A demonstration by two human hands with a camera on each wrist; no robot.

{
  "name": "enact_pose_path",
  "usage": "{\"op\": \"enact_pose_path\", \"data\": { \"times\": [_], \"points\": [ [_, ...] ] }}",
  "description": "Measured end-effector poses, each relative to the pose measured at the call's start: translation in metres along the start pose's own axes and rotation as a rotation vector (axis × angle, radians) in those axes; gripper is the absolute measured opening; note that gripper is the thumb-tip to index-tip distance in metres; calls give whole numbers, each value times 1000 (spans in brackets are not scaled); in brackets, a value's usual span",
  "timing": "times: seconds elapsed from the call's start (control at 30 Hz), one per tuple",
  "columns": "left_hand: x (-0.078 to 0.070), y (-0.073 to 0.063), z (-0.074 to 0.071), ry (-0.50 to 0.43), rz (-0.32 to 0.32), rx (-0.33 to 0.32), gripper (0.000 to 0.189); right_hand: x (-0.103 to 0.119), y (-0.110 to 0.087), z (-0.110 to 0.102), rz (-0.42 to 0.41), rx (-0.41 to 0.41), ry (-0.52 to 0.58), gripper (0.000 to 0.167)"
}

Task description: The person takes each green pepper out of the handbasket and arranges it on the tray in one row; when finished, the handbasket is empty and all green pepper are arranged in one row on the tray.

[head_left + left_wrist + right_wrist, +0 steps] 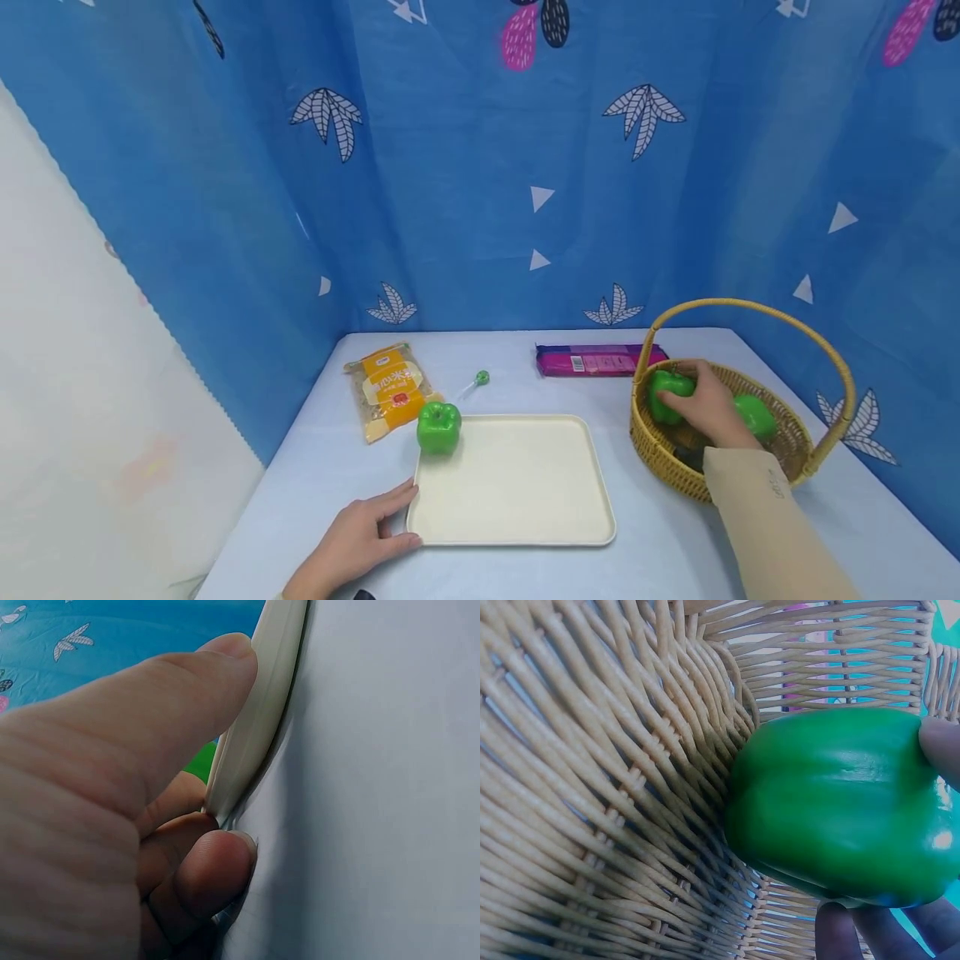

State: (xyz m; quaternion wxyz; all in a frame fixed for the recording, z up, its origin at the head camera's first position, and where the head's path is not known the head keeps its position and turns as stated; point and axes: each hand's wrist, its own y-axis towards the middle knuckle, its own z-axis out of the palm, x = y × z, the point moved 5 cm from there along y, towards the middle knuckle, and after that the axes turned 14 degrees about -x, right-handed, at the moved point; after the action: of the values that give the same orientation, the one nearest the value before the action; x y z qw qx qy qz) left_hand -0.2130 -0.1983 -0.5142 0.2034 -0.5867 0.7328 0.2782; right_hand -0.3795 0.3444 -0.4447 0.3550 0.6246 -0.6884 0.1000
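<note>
Inside the wicker basket [660, 457] at the right, my right hand [712, 408] grips a green bell pepper [670, 393], thumb on one side and fingers on the other. The right wrist view has this pepper [832, 802] close beside the woven wall. Another green pepper [756, 417] lies in the basket behind my wrist. My left hand [360, 533] holds the near left corner of a cream tray [517, 483]; in the left wrist view, thumb and curled fingers meet the tray's rim [262, 712]. A third green pepper [438, 427] sits at the tray's far left corner.
Left of the tray's far side lies an orange and clear food packet [393, 387]. A green-headed lollipop [480, 379] is beyond the tray, and a magenta package [592, 361] lies behind, near the basket. The basket's tall handle [750, 305] arches above my right hand.
</note>
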Motion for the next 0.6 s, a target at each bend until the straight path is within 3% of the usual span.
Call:
{"op": "enact_pose_path", "data": {
  "times": [0.1,0.27,0.6],
  "points": [
    [-1,3,3,8,10,10,81,-4,-3,-5,-34,-5,-33,89],
    [-1,3,1,21,4,6,81,-1,-4,-4,-79,9,-68,84],
    [1,0,0,1,-14,2,82,3,1,1,-47,4,-31,74]
  ]
}}
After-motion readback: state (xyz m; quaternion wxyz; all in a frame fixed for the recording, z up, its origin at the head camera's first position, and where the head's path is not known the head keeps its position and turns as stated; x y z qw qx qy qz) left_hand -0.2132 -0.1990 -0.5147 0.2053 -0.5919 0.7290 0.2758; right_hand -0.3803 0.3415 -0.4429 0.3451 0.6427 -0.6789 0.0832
